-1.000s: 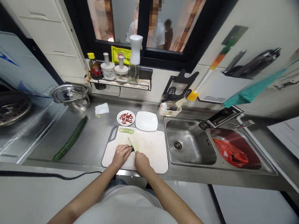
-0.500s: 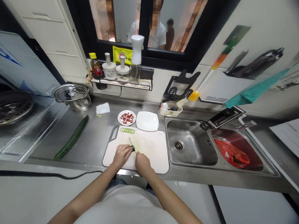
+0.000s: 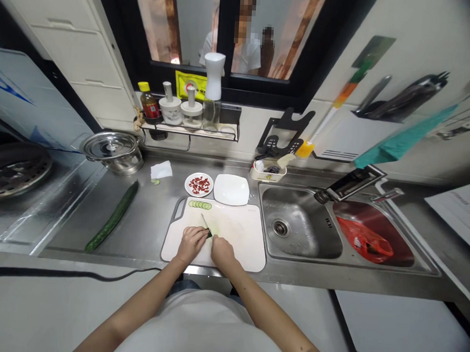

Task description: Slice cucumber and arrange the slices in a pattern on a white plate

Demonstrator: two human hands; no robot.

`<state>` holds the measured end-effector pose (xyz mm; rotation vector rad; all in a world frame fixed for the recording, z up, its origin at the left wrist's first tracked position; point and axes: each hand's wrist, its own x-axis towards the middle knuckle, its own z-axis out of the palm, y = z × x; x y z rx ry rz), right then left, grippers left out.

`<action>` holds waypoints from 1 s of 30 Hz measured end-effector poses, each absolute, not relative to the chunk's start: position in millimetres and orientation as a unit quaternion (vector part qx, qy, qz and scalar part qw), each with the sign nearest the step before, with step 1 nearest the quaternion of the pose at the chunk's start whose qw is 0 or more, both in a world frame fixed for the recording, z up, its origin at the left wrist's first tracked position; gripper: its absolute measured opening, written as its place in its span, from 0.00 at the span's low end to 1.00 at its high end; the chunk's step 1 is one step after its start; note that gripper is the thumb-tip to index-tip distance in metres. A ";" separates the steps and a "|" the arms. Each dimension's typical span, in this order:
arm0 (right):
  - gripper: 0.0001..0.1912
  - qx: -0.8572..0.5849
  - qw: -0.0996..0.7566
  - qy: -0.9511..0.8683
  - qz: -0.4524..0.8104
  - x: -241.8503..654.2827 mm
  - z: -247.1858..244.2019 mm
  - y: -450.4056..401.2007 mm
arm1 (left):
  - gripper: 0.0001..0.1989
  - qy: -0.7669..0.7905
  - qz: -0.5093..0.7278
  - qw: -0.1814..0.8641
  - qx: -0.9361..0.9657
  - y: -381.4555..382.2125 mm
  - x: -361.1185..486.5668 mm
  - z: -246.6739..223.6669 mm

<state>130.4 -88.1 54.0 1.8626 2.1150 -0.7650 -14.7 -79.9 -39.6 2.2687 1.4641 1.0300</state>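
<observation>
On the white cutting board (image 3: 239, 239), my left hand (image 3: 192, 243) is closed over a piece of cucumber (image 3: 209, 233), most of it hidden under the fingers. My right hand (image 3: 222, 252) grips a knife (image 3: 206, 222) by its handle, which the hand covers. The blade stands against the cucumber's right end, its tip pointing away and to the left. A row of thin cucumber slices (image 3: 200, 205) lies at the board's far left. Behind the board are a small white plate of chopped red pieces (image 3: 199, 185) and a white square plate (image 3: 231, 189) with nothing on it.
A whole cucumber (image 3: 112, 217) lies on the steel counter at left, before a lidded pot (image 3: 114, 151) and a white paper (image 3: 162, 169). At right is a double sink (image 3: 301, 221) with a red bag (image 3: 363, 240). A seasoning shelf (image 3: 190, 130) hangs behind.
My right hand and the knife have shifted slightly to the left, toward my left hand. My left hand stays in place on the cucumber piece.
</observation>
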 end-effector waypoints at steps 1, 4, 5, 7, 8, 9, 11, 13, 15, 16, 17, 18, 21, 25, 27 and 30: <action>0.17 0.633 0.106 0.722 -0.260 130.1 53.5 -87.5 | 0.11 0.502 0.353 0.126 0.780 -79.9 -14.7 -39.2; 0.17 0.631 0.084 0.727 -0.257 128.5 52.6 -84.6 | 0.11 0.501 0.352 0.123 0.781 -80.3 -14.9 -38.3; 0.17 0.632 0.076 0.728 -0.257 127.9 52.5 -83.4 | 0.10 0.501 0.351 0.122 0.781 -80.4 -14.9 -38.4; 0.16 0.633 0.067 0.727 -0.257 126.8 52.8 -81.4 | 0.10 0.500 0.350 0.121 0.782 -80.6 -15.0 -38.7; 0.16 0.632 0.067 0.727 -0.259 126.4 53.2 -80.7 | 0.10 0.500 0.351 0.120 0.783 -80.8 -14.9 -38.9; 0.16 0.632 0.067 0.727 -0.260 126.2 53.6 -80.3 | 0.11 0.501 0.351 0.118 0.782 -81.0 -14.8 -38.9; 0.17 0.631 0.069 0.727 -0.260 126.6 54.8 -81.1 | 0.11 0.502 0.353 0.115 0.781 -81.3 -14.6 -38.6; 0.17 0.634 0.079 0.726 -0.257 128.0 55.9 -84.3 | 0.11 0.502 0.355 0.112 0.781 -81.8 -14.2 -37.7; 0.17 0.636 0.098 0.722 -0.255 131.1 56.4 -90.1 | 0.10 0.502 0.354 0.112 0.781 -82.2 -13.8 -36.6; 0.17 0.637 0.110 0.720 -0.255 133.2 56.2 -93.8 | 0.10 0.503 0.355 0.112 0.780 -82.4 -13.6 -36.2; 0.17 0.637 0.119 0.717 -0.255 135.7 55.6 -98.0 | 0.10 0.504 0.356 0.111 0.779 -82.6 -13.4 -35.9; 0.16 0.638 0.123 0.717 -0.255 138.4 54.7 -102.4 | 0.10 0.505 0.358 0.109 0.777 -82.7 -13.2 -35.7; 0.15 0.642 0.111 0.719 -0.244 146.5 49.9 -115.0 | 0.10 0.506 0.363 0.107 0.775 -82.5 -12.7 -35.9; 0.15 0.643 0.100 0.720 -0.241 151.4 43.5 -123.3 | 0.10 0.509 0.363 0.109 0.773 -82.1 -12.5 -35.9; 0.16 0.644 0.097 0.720 -0.239 150.3 42.4 -122.4 | 0.10 0.510 0.363 0.111 0.772 -82.2 -12.6 -35.5; 0.16 0.645 0.097 0.721 -0.236 145.7 44.5 -115.6 | 0.10 0.511 0.357 0.115 0.774 -82.5 -12.5 -34.7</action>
